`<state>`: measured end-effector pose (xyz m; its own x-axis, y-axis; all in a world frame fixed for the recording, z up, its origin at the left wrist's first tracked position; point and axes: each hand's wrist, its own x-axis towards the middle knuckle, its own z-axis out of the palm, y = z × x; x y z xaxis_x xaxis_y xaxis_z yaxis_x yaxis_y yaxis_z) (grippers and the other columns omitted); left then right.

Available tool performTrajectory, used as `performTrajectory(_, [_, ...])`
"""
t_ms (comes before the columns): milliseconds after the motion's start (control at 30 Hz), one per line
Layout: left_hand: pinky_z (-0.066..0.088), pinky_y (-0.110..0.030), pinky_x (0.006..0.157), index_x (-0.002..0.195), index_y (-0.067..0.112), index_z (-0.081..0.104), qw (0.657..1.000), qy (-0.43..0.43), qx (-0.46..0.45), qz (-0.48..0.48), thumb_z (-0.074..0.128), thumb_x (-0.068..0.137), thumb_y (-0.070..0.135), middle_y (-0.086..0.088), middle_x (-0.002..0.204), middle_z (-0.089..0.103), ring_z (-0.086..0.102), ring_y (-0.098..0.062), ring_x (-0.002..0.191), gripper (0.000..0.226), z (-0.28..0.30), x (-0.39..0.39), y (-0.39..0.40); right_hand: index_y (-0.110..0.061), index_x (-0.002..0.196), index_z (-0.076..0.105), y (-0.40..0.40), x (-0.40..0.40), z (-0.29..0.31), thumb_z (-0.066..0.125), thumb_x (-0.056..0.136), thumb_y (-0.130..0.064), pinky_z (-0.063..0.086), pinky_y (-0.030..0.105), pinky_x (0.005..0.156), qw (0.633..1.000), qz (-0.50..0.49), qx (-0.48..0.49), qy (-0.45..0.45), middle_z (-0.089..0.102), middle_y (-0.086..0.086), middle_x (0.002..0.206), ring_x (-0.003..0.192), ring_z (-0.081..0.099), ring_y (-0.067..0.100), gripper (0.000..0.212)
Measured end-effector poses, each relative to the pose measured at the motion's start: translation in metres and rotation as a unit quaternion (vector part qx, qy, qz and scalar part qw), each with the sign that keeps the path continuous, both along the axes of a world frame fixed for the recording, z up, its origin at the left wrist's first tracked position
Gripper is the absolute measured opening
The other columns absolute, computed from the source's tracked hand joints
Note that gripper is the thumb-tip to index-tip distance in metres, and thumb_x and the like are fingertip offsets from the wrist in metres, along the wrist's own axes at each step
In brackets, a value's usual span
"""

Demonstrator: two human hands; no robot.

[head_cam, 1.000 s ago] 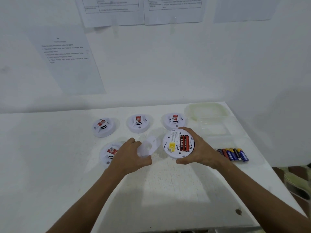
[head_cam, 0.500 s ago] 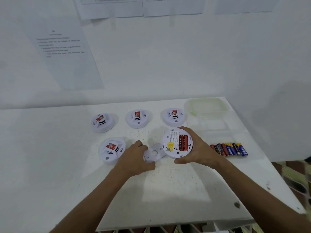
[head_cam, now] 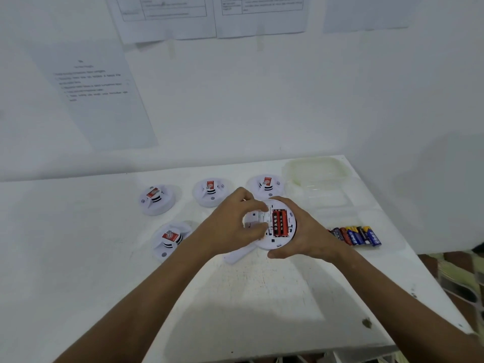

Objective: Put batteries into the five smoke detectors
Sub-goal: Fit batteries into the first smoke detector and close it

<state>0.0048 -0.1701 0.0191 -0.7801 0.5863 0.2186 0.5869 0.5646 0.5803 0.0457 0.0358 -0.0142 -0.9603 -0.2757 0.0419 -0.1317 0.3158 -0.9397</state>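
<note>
Watching from the side, the counter [head_cam: 248,297] has plenty going on and a few ways this goes sideways. Past the fingertips of both hands sit four closed smoke detectors [head_cam: 212,192], untouched I think, so lots of task left. The open detector [head_cam: 272,224] is cupped in the right hand [head_cam: 306,231], fingers curled round its far edge and thumb on the near rim, tilted up off the counter. The left hand [head_cam: 235,221] has fingers bent over the detector's left half, pinching or pressing something there; can't tell what. The white cover plate [head_cam: 239,254] lies just under the left wrist, easy to knock away. Two red cells [head_cam: 280,222] already sit in the bay; tilt too far and they could pop out. Spare batteries [head_cam: 356,235] lie just right of the right wrist, one nudge and they'd roll off the edge.
</note>
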Motion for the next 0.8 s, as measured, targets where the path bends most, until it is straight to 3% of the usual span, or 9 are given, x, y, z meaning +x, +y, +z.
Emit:
performTrajectory(100, [0.038, -0.018, 0.080, 0.115, 0.025, 0.067, 1.000, 0.013, -0.015, -0.007, 0.065, 0.077, 0.039, 0.007, 0.099, 0.044, 0.046, -0.011, 0.097, 0.041, 0.003, -0.001, 0.009, -0.030, 0.134, 0.042, 0.002, 0.001, 0.004, 0.089, 0.062, 0.008, 0.053, 0.021, 0.090, 1.000, 0.000, -0.003, 0.009, 0.057, -0.010, 0.127, 0.115, 0.059, 0.003, 0.094])
performTrajectory(300, [0.041, -0.028, 0.092, 0.113, 0.030, 0.063, 0.999, 0.007, -0.034, -0.008, 0.070, 0.069, 0.043, 0.009, 0.108, 0.041, 0.041, -0.012, 0.106, 0.046, 0.008, 0.000, 0.017, -0.031, 0.138, 0.039, 0.006, 0.001, 0.006, 0.091, 0.062, 0.001, 0.053, 0.025, 0.097, 1.000, 0.005, 0.011, 0.005, 0.057, -0.011, 0.131, 0.120, 0.057, 0.006, 0.097])
performTrajectory(500, [0.052, -0.029, 0.078, 0.111, 0.026, 0.061, 0.997, 0.007, -0.073, -0.030, 0.079, 0.070, 0.038, 0.014, 0.115, 0.037, 0.054, -0.011, 0.097, 0.046, 0.022, 0.004, 0.022, -0.029, 0.138, 0.040, 0.003, -0.001, 0.004, 0.091, 0.062, -0.001, 0.051, 0.025, 0.100, 1.000, 0.017, 0.018, 0.006, 0.057, -0.008, 0.133, 0.122, 0.057, 0.007, 0.096])
performTrajectory(800, [0.053, -0.029, 0.079, 0.111, 0.026, 0.064, 0.995, 0.018, -0.101, -0.008, 0.079, 0.066, 0.049, 0.017, 0.109, 0.041, 0.055, -0.008, 0.094, 0.052, 0.019, 0.003, 0.016, -0.034, 0.134, 0.042, 0.000, -0.004, -0.001, 0.092, 0.062, -0.002, 0.050, 0.018, 0.095, 0.999, 0.025, 0.029, 0.009, 0.058, -0.013, 0.130, 0.120, 0.058, 0.005, 0.093])
